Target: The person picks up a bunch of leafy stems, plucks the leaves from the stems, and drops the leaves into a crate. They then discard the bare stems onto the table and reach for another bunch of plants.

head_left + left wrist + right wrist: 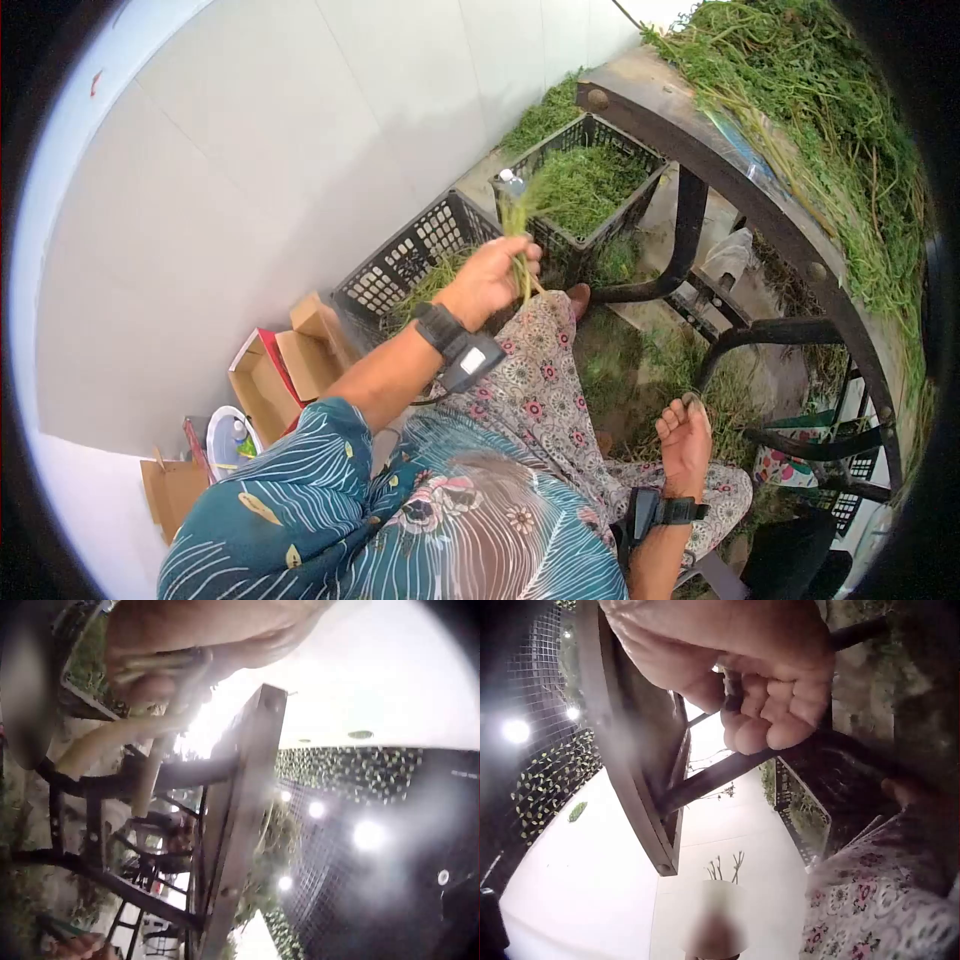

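In the head view my left hand (490, 280) grips a small bunch of green stems (516, 222), feathery tops up and pale ends below the fist. From the left wrist, thick pale stem ends (112, 741) hang out under the left hand (187, 645). My right hand (685, 440) is held palm up over the lap, well apart from the bunch, fingers curled in. Between its thumb and forefinger a small dark piece (732, 690) shows in the right wrist view; I cannot tell what it is.
One black crate (480, 215) holds stems, another (655, 165) leafy greens. A metal-edged table (740, 155) heaped with greens (830, 80) rises at the right on black legs (690, 225). Open cardboard boxes (265, 385) stand by the wall at the left. Loose greens litter the floor.
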Motion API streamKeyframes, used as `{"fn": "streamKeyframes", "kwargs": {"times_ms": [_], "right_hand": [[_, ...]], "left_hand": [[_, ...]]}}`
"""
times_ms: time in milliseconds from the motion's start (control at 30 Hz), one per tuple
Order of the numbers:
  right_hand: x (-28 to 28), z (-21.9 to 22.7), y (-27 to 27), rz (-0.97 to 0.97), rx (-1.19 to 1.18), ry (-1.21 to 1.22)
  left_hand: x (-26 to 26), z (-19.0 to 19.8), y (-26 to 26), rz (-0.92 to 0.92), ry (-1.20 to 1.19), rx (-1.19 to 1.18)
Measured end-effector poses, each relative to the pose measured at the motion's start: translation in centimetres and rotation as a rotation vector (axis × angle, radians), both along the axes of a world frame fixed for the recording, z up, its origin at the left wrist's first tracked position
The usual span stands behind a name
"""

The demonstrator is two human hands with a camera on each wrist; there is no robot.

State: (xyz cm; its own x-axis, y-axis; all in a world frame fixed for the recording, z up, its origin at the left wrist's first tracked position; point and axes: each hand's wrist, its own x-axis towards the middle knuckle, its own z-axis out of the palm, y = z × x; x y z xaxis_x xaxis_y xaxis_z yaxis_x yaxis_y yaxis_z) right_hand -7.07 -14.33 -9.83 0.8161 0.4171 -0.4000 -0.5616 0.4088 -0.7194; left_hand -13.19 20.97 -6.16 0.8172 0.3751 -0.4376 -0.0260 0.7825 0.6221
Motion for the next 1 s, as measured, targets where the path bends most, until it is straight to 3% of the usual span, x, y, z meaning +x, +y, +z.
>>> {"fn": "streamKeyframes", "kwargs": {"times_ms": [67,167,200,300,433,533,633,667,767,900,933,1000], "right_hand": [[0.1,-0.7,-0.2,0.032,-0.003,0.003],[0.3,-1.7,-0.5,0.015,-0.060,0.025],[0.3,-1.9,-0.6,-0.002,-0.089,0.037],[0.5,-2.8,-1.0,0.022,-0.058,0.011],[0.4,-3.0,-0.9,0.021,-0.093,0.022],[0.5,-3.1,-1.0,0.035,-0.094,0.022],[0.5,-3.1,-0.9,0.046,-0.100,0.023],[0.5,-3.0,-0.8,0.038,-0.114,0.031],[0.5,-3.3,-0.7,0.046,-0.109,0.037],[0.6,-3.8,-1.1,0.061,-0.094,0.018],[0.6,-3.9,-1.1,0.058,-0.099,0.019],[0.6,-3.9,-1.0,0.058,-0.109,0.021]], "left_hand": [[-0.7,-0.9,1.9,0.161,-0.019,-0.116],[-1.8,-3.7,5.8,0.246,0.024,-0.300],[-2.1,-2.9,5.4,0.402,0.039,-0.289],[-2.6,-4.3,7.5,0.558,0.027,-0.256],[-3.1,-4.6,10.2,0.682,-0.078,-0.258],[-3.4,-4.3,12.5,0.817,-0.164,-0.422],[-3.6,-3.7,13.8,0.873,-0.148,-0.256],[-3.7,-6.1,16.3,0.884,-0.210,-0.257],[-4.0,-5.2,15.4,0.634,-0.007,-0.263],[-4.2,-8.1,15.1,0.649,0.332,-0.192],[-4.8,-8.6,14.8,0.550,0.255,-0.159],[-4.8,-8.7,14.4,0.589,0.150,-0.244]]}}
